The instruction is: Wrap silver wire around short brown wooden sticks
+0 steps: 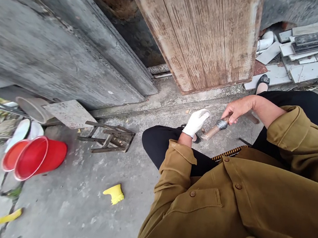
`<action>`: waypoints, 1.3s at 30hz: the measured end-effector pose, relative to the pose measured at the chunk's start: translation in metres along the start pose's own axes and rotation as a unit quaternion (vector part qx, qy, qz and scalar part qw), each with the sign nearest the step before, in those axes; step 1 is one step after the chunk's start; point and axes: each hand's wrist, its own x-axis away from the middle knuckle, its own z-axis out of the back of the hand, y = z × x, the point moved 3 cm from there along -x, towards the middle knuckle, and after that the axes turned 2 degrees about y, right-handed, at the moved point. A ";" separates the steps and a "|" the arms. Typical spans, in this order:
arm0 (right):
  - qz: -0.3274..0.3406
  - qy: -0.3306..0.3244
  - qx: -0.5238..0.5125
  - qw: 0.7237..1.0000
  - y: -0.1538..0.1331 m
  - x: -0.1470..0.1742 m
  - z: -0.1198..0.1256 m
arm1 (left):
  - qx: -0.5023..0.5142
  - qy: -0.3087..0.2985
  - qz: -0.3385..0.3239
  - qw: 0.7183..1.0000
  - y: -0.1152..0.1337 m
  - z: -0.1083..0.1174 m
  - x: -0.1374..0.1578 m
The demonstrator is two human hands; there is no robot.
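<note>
My right hand (240, 109), bare, is closed on the upper end of a short wooden stick (211, 133). A band of grey wire (222, 124) is wound round the stick just below my fingers. The stick slants down to the left above the concrete ground. My left hand (197, 121), in a white glove, is to the left of the stick and apart from it. Its fingers are curled together; whatever they may hold is too small to make out. A brownish piece (252, 117) shows below my right wrist, partly hidden.
A wooden panel (209, 36) leans ahead of me. Left are a small wooden stool (111, 139), a red bucket (56, 155) and a tilted board (71, 113). Yellow pieces (114, 194) lie on the concrete. White tiles (312, 70) are stacked at right.
</note>
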 end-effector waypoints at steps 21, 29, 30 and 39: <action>-0.227 0.231 0.206 0.923 0.030 -0.005 0.027 | 0.024 -0.106 0.002 0.994 0.024 -0.011 0.012; -0.030 0.032 -0.011 0.999 -0.001 0.004 0.003 | 0.022 -0.026 0.007 0.999 0.002 -0.003 0.001; -0.021 0.068 -0.011 0.997 -0.003 0.008 0.007 | 0.034 -0.024 0.005 0.999 0.001 -0.004 -0.001; 0.013 0.258 -0.038 0.965 0.000 0.015 0.024 | 0.071 -0.065 0.040 0.994 -0.001 -0.016 0.004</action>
